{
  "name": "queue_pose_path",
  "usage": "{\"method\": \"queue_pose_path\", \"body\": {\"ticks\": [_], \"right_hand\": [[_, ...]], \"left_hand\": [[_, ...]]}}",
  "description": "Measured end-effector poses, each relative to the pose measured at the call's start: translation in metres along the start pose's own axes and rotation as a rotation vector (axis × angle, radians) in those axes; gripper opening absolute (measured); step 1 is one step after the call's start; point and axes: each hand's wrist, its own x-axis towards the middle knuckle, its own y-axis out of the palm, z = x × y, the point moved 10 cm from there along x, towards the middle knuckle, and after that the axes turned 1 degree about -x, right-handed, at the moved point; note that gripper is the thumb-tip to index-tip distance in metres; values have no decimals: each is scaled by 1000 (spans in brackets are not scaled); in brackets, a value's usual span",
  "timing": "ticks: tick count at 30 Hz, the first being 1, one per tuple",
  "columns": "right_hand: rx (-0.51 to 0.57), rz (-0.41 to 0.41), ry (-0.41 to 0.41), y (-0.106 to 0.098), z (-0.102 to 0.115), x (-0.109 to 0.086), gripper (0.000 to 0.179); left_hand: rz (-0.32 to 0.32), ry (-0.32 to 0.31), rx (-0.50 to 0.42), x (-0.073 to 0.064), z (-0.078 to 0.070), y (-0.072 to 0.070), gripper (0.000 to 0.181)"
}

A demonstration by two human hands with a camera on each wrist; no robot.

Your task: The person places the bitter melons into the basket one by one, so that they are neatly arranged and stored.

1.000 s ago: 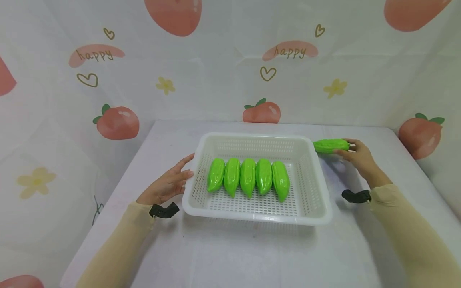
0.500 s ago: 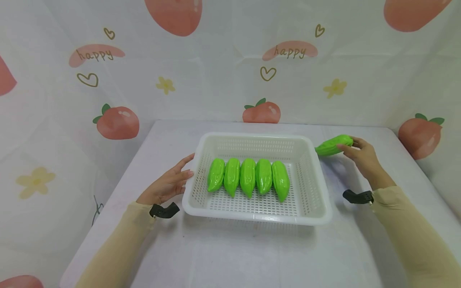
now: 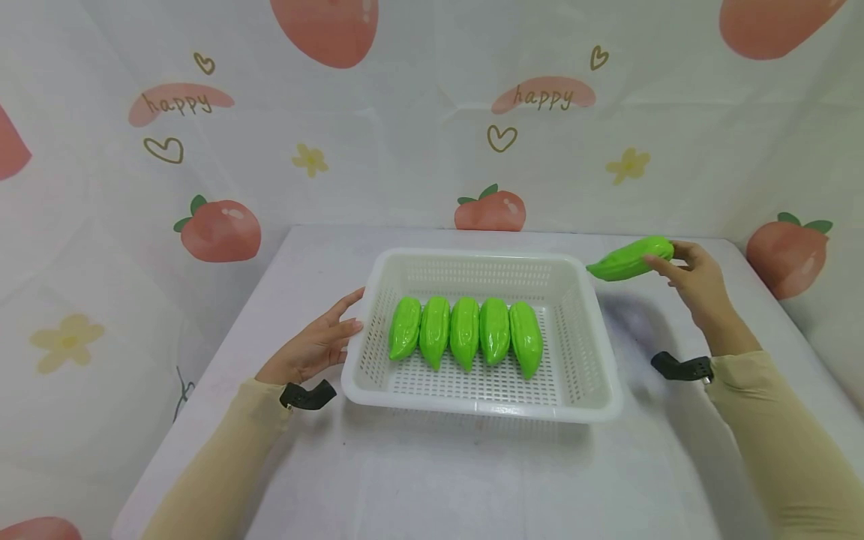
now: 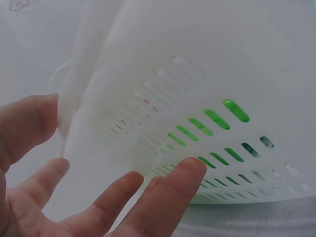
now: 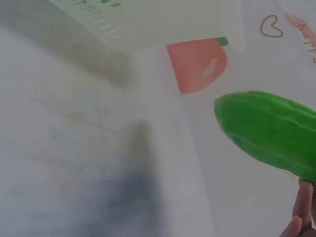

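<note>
My right hand (image 3: 698,277) holds a bright green, ridged, gourd-like vegetable (image 3: 628,259) by its blunt end, thumb on the near side and fingers behind. Its tapered tip points left, right by the basket's back right corner, with a shadow below on the table. In the right wrist view, the green gourd (image 5: 266,131) fills the right side above the fingertips. Spread, fairly straight fingers of my left hand (image 3: 313,345) touch the left side of a white perforated basket (image 3: 479,409). The left wrist view shows fingertips (image 4: 190,170) against its slotted wall (image 4: 237,148).
Several matching green gourds (image 3: 464,334) lie side by side in the basket, tips toward me. Around it stretches the white-covered table (image 3: 432,480). A cloth printed with peaches (image 3: 221,231) hangs behind. Each wrist wears a black camera mount (image 3: 307,395).
The right hand has raised the green gourd off the table beside the basket, moving it slightly right and tilting its blunt end up. The left hand and basket stay as they were.
</note>
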Motion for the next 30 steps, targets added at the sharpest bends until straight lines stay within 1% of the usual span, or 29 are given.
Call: {"method": "queue_pose_path", "body": {"ticks": [4,7,8,11,14,16,19,20,22,26,28,30], "right_hand": [[46,-34,-15,-8,10,-2,47],[100,-53,-37,-11,21,-5,44],[127,-56,-49,-12,25,-6,41],[269,-52,-90,-12,38,-10,35],[420,-32,-141,-9,51,-14,37],[530,-3,-187,-6,62,-16,40],[627,55,-260,1,77,-20,45],[644,77,-276,4,81,-22,46],[633,113,-296,9,87,-24,46],[554,177,-291,22,92,-28,46],[474,199,-280,28,93,-29,47],[348,217,-266,34,93,-29,47]], "left_hand": [[0,3,-10,1,2,-1,63],[11,12,-27,3,6,-4,62],[21,15,-31,3,6,-4,61],[38,19,-39,3,5,-3,61],[43,18,-42,3,4,-2,61],[41,16,-44,3,4,-2,61],[44,20,-45,3,4,-2,61],[41,20,-45,3,4,-2,61],[36,20,-44,3,4,-2,61],[21,13,-38,4,6,-3,61],[18,13,-35,4,6,-4,61],[17,13,-32,4,6,-4,61]]}}
